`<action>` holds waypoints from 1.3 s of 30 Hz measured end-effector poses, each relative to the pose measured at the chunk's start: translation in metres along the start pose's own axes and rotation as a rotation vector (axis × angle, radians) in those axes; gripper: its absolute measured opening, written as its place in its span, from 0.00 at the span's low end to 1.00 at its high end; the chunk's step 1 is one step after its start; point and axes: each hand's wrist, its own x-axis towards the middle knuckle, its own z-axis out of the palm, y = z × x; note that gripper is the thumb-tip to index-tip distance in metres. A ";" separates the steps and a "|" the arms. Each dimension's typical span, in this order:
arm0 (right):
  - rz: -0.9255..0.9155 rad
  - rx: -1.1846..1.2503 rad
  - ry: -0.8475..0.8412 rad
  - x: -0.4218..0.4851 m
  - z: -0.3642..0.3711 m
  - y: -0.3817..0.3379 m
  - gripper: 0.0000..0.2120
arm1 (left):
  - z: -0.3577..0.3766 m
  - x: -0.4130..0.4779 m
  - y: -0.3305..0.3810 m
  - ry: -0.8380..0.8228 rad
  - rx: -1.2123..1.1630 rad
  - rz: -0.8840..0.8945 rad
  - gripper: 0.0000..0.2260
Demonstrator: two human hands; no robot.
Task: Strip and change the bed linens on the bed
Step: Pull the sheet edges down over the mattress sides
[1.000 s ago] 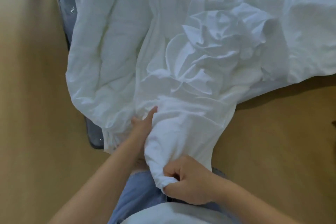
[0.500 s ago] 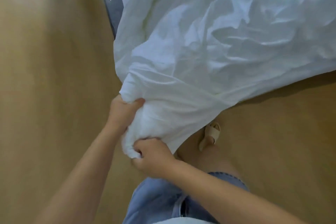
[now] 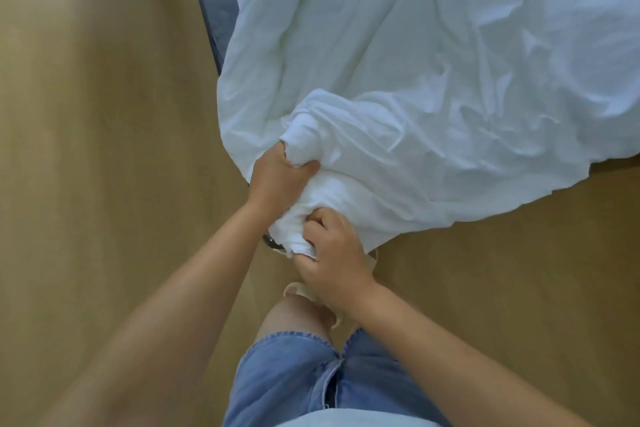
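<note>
- At the bottom edge of the frame, a pale shirt hem [image 3: 346, 419] lies over blue denim shorts [image 3: 291, 378], seen from above.
- Just above the shorts, a bare knee [image 3: 287, 314] stands over the floor, with a beige sandal [image 3: 294, 288] partly hidden behind the right wrist.
- Both bare forearms reach up from the lower corners toward the middle of the frame.
- The right hand [image 3: 334, 258], below centre, has its fingers curled tight into the lowest bunched end of the white bed linen [image 3: 415, 80].
- The left hand [image 3: 277, 177], just above and to the left of it, grips a thick gathered fold of the same linen, with the thumb lying across the cloth.
- A small dark, shiny piece [image 3: 270, 240] shows under the bunch, between the two hands; what it is cannot be told.
- From the hands the linen spreads wide and creased over the upper right of the frame, its lower edge hanging above the floor and casting a shadow on it.
- A dark grey bed edge [image 3: 214, 10] runs down from the top, touching the linen's left side.
- The tan, smooth floor [image 3: 86, 166] fills the whole left half and the lower right, blurred toward the upper left.
</note>
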 end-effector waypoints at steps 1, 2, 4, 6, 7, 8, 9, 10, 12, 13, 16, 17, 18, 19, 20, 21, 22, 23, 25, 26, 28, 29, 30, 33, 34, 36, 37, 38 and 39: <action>-0.007 0.013 -0.058 0.009 -0.001 -0.003 0.07 | -0.005 0.004 0.002 -0.009 0.030 0.018 0.13; -0.024 0.001 -0.119 0.019 -0.001 -0.007 0.07 | -0.012 0.008 0.003 -0.025 0.055 0.041 0.13; -0.051 -0.028 -0.258 0.034 0.004 -0.019 0.08 | -0.031 0.013 0.001 -0.075 0.080 0.079 0.14; -0.044 -0.020 -0.435 0.045 0.017 -0.033 0.10 | -0.056 0.014 -0.014 -0.128 0.089 0.089 0.15; -0.033 -0.022 -0.509 0.049 0.027 -0.041 0.13 | -0.069 0.013 -0.027 -0.145 0.100 0.090 0.15; -0.018 -0.036 -0.567 0.051 0.041 -0.049 0.15 | -0.080 0.012 -0.042 -0.159 0.104 0.090 0.16; 0.000 -0.062 -0.616 0.054 0.057 -0.054 0.16 | -0.090 0.011 -0.059 -0.169 0.091 0.082 0.16; 0.024 -0.096 -0.658 0.057 0.075 -0.057 0.15 | -0.097 0.014 -0.077 -0.180 0.074 0.069 0.17; 0.129 -0.202 -0.694 0.063 0.108 -0.059 0.09 | -0.103 0.022 -0.110 -0.262 0.106 0.045 0.18; 0.200 -0.243 -0.681 0.066 0.121 -0.057 0.09 | -0.103 0.030 -0.123 -0.336 0.159 0.049 0.16; 0.411 -0.317 -0.555 0.066 0.149 -0.047 0.11 | -0.105 0.051 -0.151 -0.526 0.313 0.091 0.07; 0.491 -0.313 -0.497 0.065 0.154 -0.043 0.12 | -0.107 0.060 -0.157 -0.561 0.336 0.110 0.06; 0.567 -0.301 -0.444 0.064 0.158 -0.040 0.12 | -0.108 0.068 -0.162 -0.584 0.362 0.134 0.04; 0.628 -0.284 -0.401 0.062 0.161 -0.038 0.10 | -0.109 0.075 -0.164 -0.599 0.391 0.160 0.04; 0.662 -0.275 -0.360 0.061 0.163 -0.037 0.07 | -0.109 0.081 -0.165 -0.617 0.421 0.178 0.03; 0.667 -0.279 -0.315 0.061 0.164 -0.037 0.03 | -0.107 0.087 -0.165 -0.639 0.448 0.190 0.03; 0.649 -0.283 -0.256 0.061 0.164 -0.038 0.04 | -0.105 0.092 -0.164 -0.662 0.468 0.198 0.03; 0.614 -0.289 -0.180 0.063 0.165 -0.042 0.08 | -0.104 0.097 -0.163 -0.678 0.478 0.202 0.03; 0.523 -0.308 0.006 0.070 0.167 -0.050 0.11 | -0.105 0.108 -0.159 -0.683 0.466 0.204 0.05; 0.489 -0.329 0.069 0.077 0.167 -0.056 0.10 | -0.107 0.115 -0.156 -0.677 0.456 0.202 0.06; 0.460 -0.351 0.099 0.095 0.167 -0.064 0.05 | -0.116 0.131 -0.149 -0.651 0.452 0.195 0.07; 0.450 -0.341 0.095 0.106 0.168 -0.067 0.04 | -0.121 0.141 -0.145 -0.634 0.456 0.190 0.07; 0.448 -0.327 0.086 0.117 0.169 -0.069 0.04 | -0.128 0.152 -0.141 -0.619 0.458 0.183 0.07; 0.443 -0.298 0.042 0.155 0.173 -0.075 0.03 | -0.150 0.186 -0.126 -0.592 0.485 0.160 0.08; 0.439 -0.291 0.019 0.170 0.173 -0.076 0.02 | -0.157 0.198 -0.121 -0.581 0.497 0.153 0.08; 0.439 -0.276 -0.006 0.204 0.170 -0.080 0.02 | -0.170 0.224 -0.111 -0.559 0.514 0.138 0.10; 0.433 -0.268 -0.008 0.221 0.167 -0.082 0.03 | -0.175 0.238 -0.105 -0.542 0.513 0.135 0.13; 0.422 -0.261 -0.010 0.238 0.163 -0.083 0.05 | -0.179 0.254 -0.099 -0.519 0.505 0.137 0.16; 0.402 -0.264 -0.011 0.255 0.160 -0.085 0.06 | -0.181 0.270 -0.093 -0.497 0.491 0.139 0.18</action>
